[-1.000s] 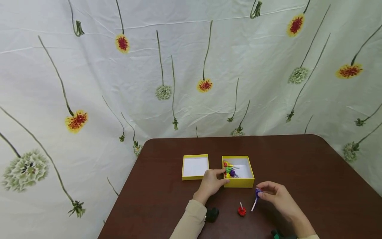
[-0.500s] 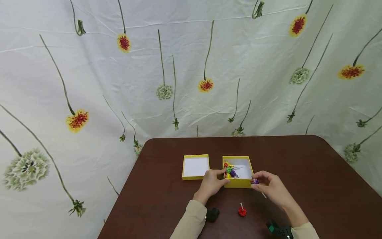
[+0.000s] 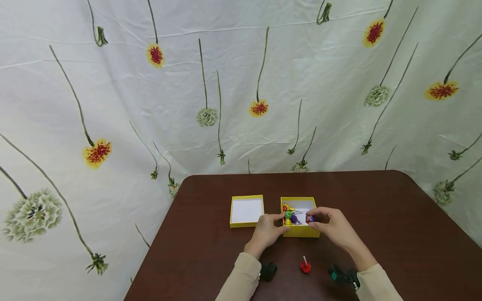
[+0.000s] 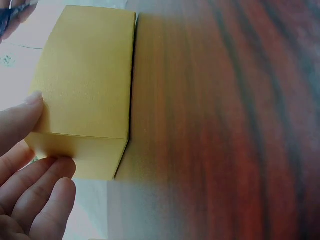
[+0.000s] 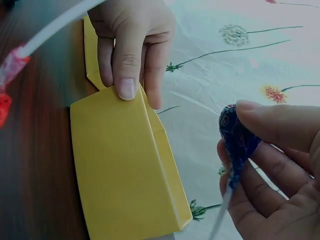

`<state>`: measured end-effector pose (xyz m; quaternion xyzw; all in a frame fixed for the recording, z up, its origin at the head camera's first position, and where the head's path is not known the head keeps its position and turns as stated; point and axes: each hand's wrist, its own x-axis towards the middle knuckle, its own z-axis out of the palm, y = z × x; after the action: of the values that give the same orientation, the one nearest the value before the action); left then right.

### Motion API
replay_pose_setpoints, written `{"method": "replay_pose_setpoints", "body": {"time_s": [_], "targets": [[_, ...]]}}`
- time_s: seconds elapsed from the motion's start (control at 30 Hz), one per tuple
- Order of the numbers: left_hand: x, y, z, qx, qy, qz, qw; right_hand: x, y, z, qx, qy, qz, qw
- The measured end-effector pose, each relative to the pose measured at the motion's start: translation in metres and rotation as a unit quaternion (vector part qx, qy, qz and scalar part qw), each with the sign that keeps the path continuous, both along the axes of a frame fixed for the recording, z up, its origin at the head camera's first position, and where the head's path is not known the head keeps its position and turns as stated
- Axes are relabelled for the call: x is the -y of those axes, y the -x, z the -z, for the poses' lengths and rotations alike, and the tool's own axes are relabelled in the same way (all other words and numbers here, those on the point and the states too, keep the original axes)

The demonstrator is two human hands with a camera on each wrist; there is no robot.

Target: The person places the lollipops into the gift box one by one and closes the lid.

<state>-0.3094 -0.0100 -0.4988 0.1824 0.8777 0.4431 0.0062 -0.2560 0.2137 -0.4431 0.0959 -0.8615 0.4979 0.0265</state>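
Observation:
My left hand (image 3: pixel 265 234) grips the near left corner of an open yellow box (image 3: pixel 303 232), thumb on the front wall and fingers at the side wall. Several wrapped lollipops (image 3: pixel 289 214), in yellow, green and purple, lie along the box's left side. Over its right part, my right hand (image 3: pixel 335 228) pinches a purple-blue wrapped lollipop (image 3: pixel 310 218) by its candy head. The right wrist view shows that lollipop (image 5: pixel 235 132) between thumb and fingers, its white stick pointing down. A red lollipop (image 3: pixel 305 266) stands on the table in front of the box, stick up.
The yellow-edged box lid (image 3: pixel 247 209) lies left of the box, its white inside facing up. All of it stands on a dark brown table (image 3: pixel 203 234). Behind hangs a white cloth (image 3: pixel 173 92) printed with flowers. Dark devices are worn at both wrists.
My right hand has carried the purple-blue lollipop up and left, from the table beside the box to over its right part. The left hand keeps its hold on the box corner.

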Motion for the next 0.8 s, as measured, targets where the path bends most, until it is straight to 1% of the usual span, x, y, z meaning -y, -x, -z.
{"method": "replay_pose_setpoints", "body": {"time_s": [0.13,0.23,0.3,0.43,0.5,0.67,0.8], "targets": [[0.0,0.001,0.0,-0.002,0.001,0.0,1.0,0.006,0.009,0.0,-0.008,-0.02,0.002,0.9998],[0.0,0.0,0.0,-0.005,0.006,0.002,1.0,0.01,0.015,0.002,-0.019,-0.034,-0.005,0.9992],[0.0,0.0,-0.001,-0.006,0.006,0.005,1.0,0.013,0.019,0.003,-0.031,-0.04,-0.014,0.9986],[0.0,0.0,0.0,-0.003,0.001,0.01,0.9999,0.018,0.025,0.007,-0.04,-0.046,-0.017,0.998],[0.0,0.001,0.001,-0.004,0.0,0.011,0.9999,0.02,0.028,0.008,-0.036,-0.051,-0.011,0.998],[0.0,0.003,0.003,-0.004,-0.004,0.01,0.9999,0.025,0.036,0.011,-0.003,-0.053,0.007,0.9986],[0.001,0.002,0.002,-0.008,-0.002,0.012,0.9999,0.028,0.041,0.015,0.01,-0.05,0.006,0.9987]]}}
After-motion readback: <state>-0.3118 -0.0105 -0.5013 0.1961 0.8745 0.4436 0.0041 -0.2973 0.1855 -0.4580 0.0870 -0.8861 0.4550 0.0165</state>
